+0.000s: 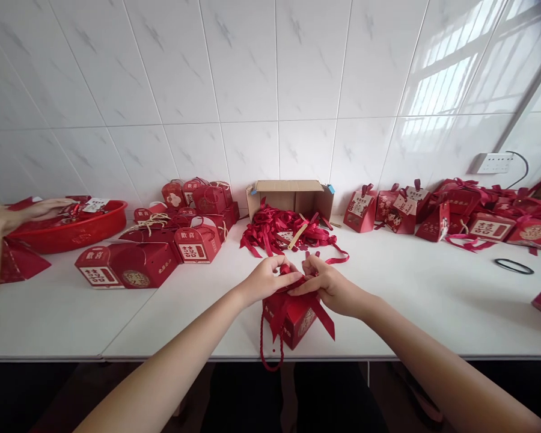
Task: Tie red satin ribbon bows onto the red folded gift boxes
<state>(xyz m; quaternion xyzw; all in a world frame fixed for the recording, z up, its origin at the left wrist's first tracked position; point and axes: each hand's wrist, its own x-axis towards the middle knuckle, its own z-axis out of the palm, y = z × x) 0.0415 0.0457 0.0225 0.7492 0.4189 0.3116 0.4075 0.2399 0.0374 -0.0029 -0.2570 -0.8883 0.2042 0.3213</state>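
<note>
In front of me on the white table stands a red gift box (301, 325) with gold print, near the front edge. A red ribbon (323, 319) lies over its top, its tails hanging down the sides. My left hand (270, 279) pinches the ribbon above the box from the left. From the right, my right hand (327, 282) has its fingers closed on the same ribbon, close to the left fingertips. A red cord handle (272, 365) loops down past the table edge. The fingers partly hide the ribbon's middle.
Behind my hands, a cardboard box (291, 191) lies with red ribbons (279, 227) spilling out. Red boxes (135, 264) cluster left, more (360, 210) right. At far left another person's hand (40, 210) is over a red basin (85, 231). A black ring (514, 266) lies right.
</note>
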